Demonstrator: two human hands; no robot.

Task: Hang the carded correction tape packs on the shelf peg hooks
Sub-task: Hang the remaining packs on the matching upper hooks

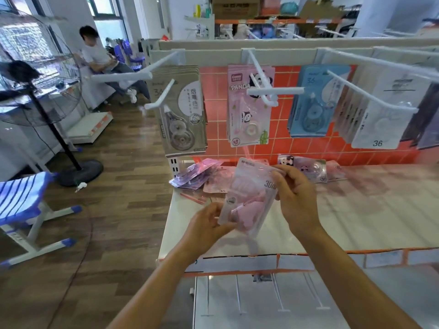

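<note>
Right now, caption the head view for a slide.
Left hand and right hand hold a pink correction tape pack below stocked peg hooks.

Bright, even daylight; wide-angle bending at edges, soft smeary blur throughout.

The pink hanging pack point(240, 115) reads "PANDA", the white hanging pack point(377, 131) "36", the held pack point(247, 193) "30".

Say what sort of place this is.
Probably a stationery shop or mock-up: white plastic peg hooks hold grey carded correction tape packs; left hand and right hand grip a pink carded pack over a white shelf.
</note>
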